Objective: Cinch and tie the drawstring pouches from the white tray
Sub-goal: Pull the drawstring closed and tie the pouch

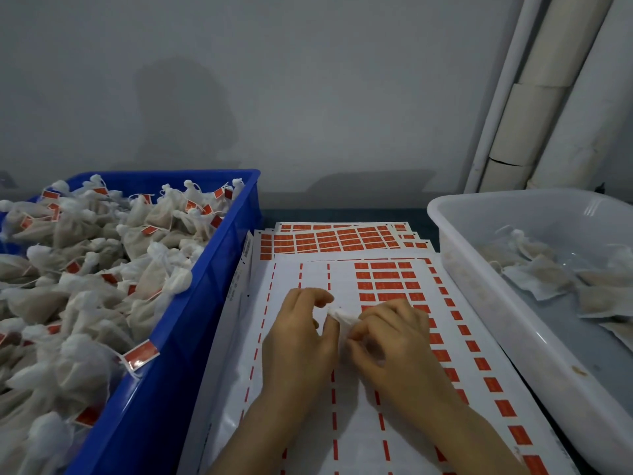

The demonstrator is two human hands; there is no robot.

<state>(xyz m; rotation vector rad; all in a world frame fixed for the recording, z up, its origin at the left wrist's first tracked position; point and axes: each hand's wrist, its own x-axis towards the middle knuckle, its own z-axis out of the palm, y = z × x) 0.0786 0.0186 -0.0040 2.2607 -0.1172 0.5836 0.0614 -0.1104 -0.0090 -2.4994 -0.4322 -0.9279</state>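
Your two hands meet over the sticker sheets (387, 279) in the middle of the table (342, 214), almost touching each other. Both have curled fingers. The left hand (301, 334) pinches the far end of a small white piece (342, 316) between thumb and forefinger, and the right hand (394, 337) grips the near end of it. I judge this piece to be the gathered neck of one pouch, or its string. The rest of it is hidden under your right fingers, so I cannot tell which.

The piece is short and lies slanted, from your left hand down toward your right hand. To pull it tight or to make a knot, you probably need to draw the hands apart along this same slanted line, not straight sideways.

The white tray (507, 330) stands at your right, close beside the sheets. The flat, open pouches (541, 279) lie inside it, toward its far end. Your right hand is clearly nearer to them, so the next pouch is a reach for that hand, over the tray wall.

The blue crate (205, 286) stands at your left, piled high with tied pouches (102, 269) that carry red labels. Your left hand is nearer to it, so I think a finished pouch goes that way.
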